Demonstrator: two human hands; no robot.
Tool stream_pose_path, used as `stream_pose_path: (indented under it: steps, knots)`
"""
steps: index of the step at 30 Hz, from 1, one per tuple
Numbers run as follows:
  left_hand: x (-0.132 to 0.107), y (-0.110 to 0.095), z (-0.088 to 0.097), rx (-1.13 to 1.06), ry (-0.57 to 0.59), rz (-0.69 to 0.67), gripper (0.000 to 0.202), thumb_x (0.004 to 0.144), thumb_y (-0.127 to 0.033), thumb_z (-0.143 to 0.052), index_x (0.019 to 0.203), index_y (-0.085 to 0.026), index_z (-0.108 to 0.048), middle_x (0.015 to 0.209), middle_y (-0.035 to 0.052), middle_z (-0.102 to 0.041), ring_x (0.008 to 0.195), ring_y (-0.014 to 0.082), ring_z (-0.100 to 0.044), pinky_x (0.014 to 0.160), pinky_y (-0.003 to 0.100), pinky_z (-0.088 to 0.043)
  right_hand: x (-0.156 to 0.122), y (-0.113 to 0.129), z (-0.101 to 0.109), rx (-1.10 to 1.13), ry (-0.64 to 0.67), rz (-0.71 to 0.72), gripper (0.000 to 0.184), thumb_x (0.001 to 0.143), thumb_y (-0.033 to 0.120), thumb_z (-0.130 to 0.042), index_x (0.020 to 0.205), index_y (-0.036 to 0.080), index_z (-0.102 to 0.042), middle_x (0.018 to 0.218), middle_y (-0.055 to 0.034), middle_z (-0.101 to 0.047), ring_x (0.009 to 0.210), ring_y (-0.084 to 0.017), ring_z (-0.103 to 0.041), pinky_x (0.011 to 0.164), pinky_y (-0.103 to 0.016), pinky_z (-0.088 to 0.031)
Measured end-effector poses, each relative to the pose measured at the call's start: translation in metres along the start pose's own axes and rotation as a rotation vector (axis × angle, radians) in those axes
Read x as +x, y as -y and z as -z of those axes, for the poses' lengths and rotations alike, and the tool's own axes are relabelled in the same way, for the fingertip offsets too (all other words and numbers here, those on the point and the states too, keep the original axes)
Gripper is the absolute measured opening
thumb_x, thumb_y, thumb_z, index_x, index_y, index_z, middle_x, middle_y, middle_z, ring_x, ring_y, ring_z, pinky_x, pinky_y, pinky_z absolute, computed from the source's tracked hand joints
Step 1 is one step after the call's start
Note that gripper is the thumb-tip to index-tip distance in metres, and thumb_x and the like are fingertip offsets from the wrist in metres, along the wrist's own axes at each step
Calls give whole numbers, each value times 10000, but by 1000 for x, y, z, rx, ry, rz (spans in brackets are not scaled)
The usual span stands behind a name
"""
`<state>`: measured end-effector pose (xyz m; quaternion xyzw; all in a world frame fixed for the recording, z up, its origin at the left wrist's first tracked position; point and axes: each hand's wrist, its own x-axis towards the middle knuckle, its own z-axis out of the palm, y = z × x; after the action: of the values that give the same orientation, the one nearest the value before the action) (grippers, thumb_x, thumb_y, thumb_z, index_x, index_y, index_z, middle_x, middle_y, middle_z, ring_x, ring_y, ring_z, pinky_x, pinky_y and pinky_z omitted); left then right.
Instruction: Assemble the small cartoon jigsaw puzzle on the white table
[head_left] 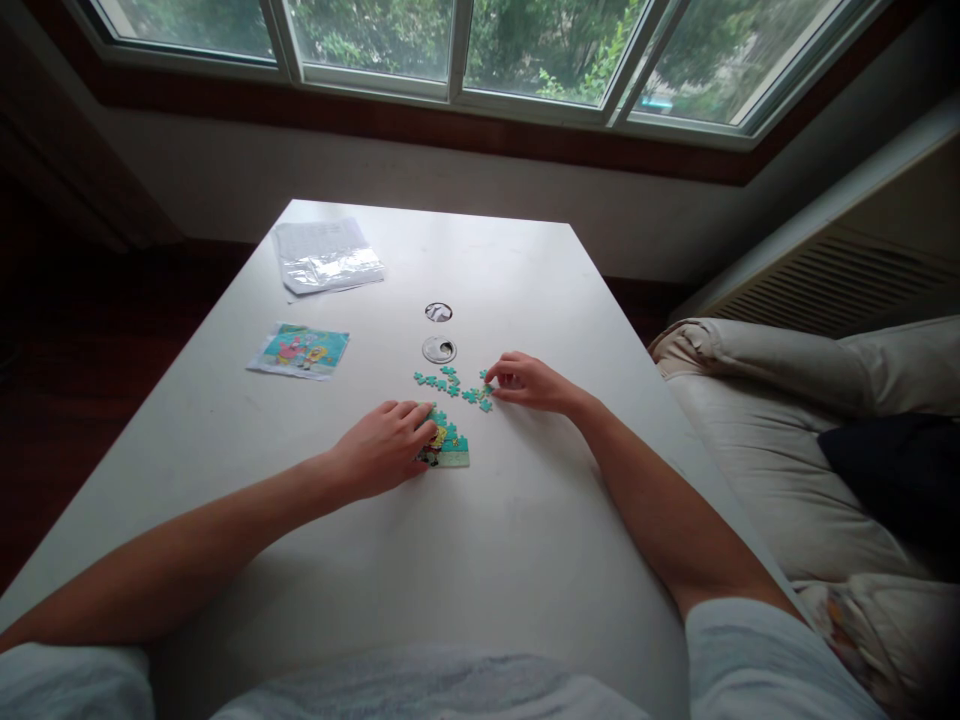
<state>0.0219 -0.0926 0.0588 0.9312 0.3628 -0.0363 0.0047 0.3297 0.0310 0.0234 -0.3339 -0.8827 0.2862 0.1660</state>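
A partly joined jigsaw puzzle [453,447] with a cartoon figure in yellow and teal lies on the white table [495,560]. My left hand [386,445] rests flat over its left side, fingers stretched out, hiding part of it. Beyond the puzzle, loose teal puzzle pieces [442,382] are scattered in a small group. At the right end of that group, my right hand [529,382] has thumb and forefinger closed around a small puzzle piece [487,389], which the fingertips partly cover.
A cartoon picture sheet [304,350] lies to the left, with papers in a clear plastic sleeve [330,257] behind it. Two round cable holes [439,349] sit beyond the pieces. A cushioned beige sofa [750,440] stands along the right side, and a window [457,50] faces me.
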Motion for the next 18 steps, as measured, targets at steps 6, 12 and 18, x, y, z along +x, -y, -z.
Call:
stream_pose_path:
  steps: [6,12,18]
  knots:
    - [1,-1,2,8,18,7,393,882,-366,-696,1213,-187,-582,1470,151,-521,1295,300,-537,1032,411,-442,4,0,-7,-55,-27,4,165,874,259,-667,1014,201,-734,864,-45,-598,787,-162,-536,739,-276,-443]
    - [1,-1,3,13,18,7,395,887,-373,-693,1214,-178,-584,1478,158,-513,1284,308,-545,1023,423,-453,2,2,-8,-56,-47,-5,158,885,292,-655,998,195,-711,831,-28,-594,763,-151,-525,719,-261,-418]
    - [0,0,1,-3,5,3,380,878,-349,-701,1199,-179,-591,1455,158,-532,1284,305,-545,1024,420,-454,2,18,-2,-41,140,5,130,877,318,-674,908,192,-686,769,-11,-590,720,-142,-503,665,-251,-382]
